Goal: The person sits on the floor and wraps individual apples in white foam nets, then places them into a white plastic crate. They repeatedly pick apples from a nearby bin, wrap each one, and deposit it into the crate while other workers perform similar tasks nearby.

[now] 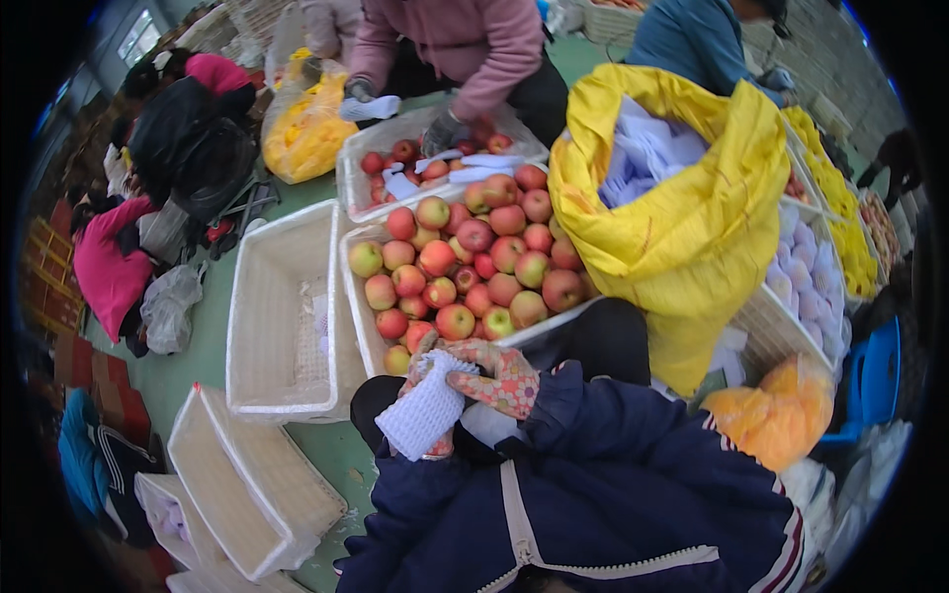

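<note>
Both my hands wear floral-patterned gloves and meet above my lap, at the near edge of a white crate of apples. My left hand lies mostly behind a white foam net sleeve and supports it from beneath. At the sleeve's top end, my right hand pinches the rim between thumb and fingers. The sleeve looks flat; whether anything is inside cannot be seen. Red and yellow-green apples are heaped in the crate just beyond my hands.
A white crate with scraps inside stands to the left; more crates lie stacked nearer. On the right, a yellow sack holds foam sleeves, beside a crate of wrapped fruit. Across, a gloved co-worker reaches into another apple crate.
</note>
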Available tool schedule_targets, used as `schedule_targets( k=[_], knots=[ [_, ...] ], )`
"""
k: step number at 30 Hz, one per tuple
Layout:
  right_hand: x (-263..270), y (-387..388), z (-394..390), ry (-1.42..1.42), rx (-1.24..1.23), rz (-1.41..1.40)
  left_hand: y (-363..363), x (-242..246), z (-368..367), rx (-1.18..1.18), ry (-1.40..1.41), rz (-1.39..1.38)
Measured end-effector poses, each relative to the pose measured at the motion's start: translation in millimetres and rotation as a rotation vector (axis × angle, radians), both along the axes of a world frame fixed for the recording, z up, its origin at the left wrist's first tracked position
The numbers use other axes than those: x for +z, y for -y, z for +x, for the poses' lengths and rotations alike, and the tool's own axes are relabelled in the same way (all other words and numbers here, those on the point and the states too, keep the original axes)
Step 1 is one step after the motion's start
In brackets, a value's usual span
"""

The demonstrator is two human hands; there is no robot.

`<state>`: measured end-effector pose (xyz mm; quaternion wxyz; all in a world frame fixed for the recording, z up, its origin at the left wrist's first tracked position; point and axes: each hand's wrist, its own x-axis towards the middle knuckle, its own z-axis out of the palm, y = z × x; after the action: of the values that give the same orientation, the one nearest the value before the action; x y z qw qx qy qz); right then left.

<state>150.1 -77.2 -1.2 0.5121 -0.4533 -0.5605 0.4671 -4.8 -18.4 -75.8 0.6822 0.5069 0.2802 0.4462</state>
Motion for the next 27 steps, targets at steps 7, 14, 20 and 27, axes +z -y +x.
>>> schedule_targets(
  k=[7, 14, 20, 27],
  knots=[
    [-11, -7, 10, -0.532, -0.16, -0.45, 1, 12, 3, 0.133, 0.107, -0.221],
    [-29, -22, 17, -0.648, 0.128, -0.617, 58, 58, 14, -0.089, 0.32, -0.584],
    [-16, -15, -2, -0.589, 0.121, -0.446, 51, 98, 8, -0.524, 0.202, -0.535],
    [10, -18, -23, -0.688, 0.045, -0.202, 41, 129, -8, -0.435, 0.027, -0.319]
  ],
)
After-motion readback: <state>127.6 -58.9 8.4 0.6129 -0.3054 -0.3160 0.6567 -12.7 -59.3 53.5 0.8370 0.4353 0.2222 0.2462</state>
